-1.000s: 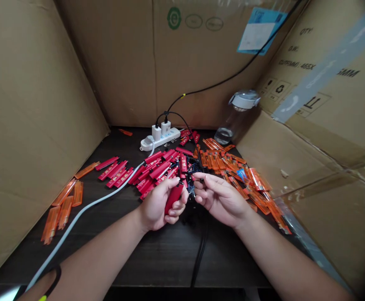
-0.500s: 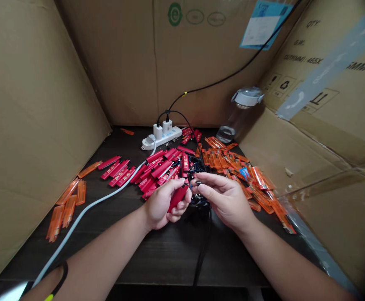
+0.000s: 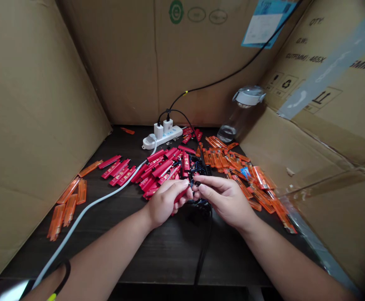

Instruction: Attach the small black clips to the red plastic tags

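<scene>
A: What does the left hand (image 3: pixel 163 205) have?

B: It grips a red lighter (image 3: pixel 180 195), wrapped in bent fingers, with the thumb along its far end. The lighter is mostly covered by the hand, above the middle of the dark counter (image 3: pixel 176 251).

A: And the right hand (image 3: pixel 224 198)?

B: Thumb and forefinger pinch a small dark part (image 3: pixel 197 183), just beside the lighter's far end. I can't tell whether the two touch.

A: What's beyond the hands?

B: A heap of red lighters (image 3: pixel 162 168) with gold lettering, just left of a jumble of small black parts (image 3: pixel 198 165). Orange translucent lighters (image 3: pixel 219 159) spread to the right, and a few more orange lighters (image 3: pixel 70 209) lie at the far left edge.

A: Behind those?

B: A white power strip (image 3: pixel 171 136) with two chargers plugged in, and at the far right a clear water bottle (image 3: pixel 237 117) by the cardboard.
</scene>
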{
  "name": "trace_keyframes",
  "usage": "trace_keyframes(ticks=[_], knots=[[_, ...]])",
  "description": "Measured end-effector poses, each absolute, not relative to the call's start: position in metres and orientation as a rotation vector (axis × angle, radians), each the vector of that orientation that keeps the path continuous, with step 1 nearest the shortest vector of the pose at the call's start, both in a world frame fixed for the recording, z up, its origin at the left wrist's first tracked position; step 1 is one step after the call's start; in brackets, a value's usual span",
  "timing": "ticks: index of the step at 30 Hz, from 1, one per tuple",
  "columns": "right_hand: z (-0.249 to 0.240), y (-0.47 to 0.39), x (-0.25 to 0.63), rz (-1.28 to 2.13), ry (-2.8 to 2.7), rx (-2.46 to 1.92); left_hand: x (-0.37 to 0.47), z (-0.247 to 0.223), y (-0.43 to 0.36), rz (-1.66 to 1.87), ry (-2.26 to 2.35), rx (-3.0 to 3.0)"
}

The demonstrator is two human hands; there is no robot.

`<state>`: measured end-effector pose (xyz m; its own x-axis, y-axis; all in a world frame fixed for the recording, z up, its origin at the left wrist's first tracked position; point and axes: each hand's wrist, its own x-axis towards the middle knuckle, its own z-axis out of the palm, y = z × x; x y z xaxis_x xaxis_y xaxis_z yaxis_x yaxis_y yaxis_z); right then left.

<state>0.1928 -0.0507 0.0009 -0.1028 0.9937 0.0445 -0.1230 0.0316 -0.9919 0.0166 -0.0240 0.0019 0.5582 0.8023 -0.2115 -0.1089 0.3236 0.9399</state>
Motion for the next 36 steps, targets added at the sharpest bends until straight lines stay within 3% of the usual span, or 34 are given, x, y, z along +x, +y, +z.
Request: trace_keyframes(ticks=[9, 18, 25, 36], knots=[[0.012, -0.057, 0.192, 0.751, -1.58, -1.128, 0.015, 0.003, -0.026, 0.981, 0.836, 1.942], [0.013, -0.056, 0.193, 0.693, -1.747, -0.931, 0.012, -0.001, -0.025, 1.089, 0.807, 2.168], [0.013, -0.055, 0.193, 0.908, -1.702, -0.912, 0.011, 0.0, -0.025, 1.086, 0.813, 2.25], [-0.001, -0.05, 0.196, 1.596, -1.14, -0.834, 0.011, 0.006, -0.029, 1.144, 0.733, 2.432]])
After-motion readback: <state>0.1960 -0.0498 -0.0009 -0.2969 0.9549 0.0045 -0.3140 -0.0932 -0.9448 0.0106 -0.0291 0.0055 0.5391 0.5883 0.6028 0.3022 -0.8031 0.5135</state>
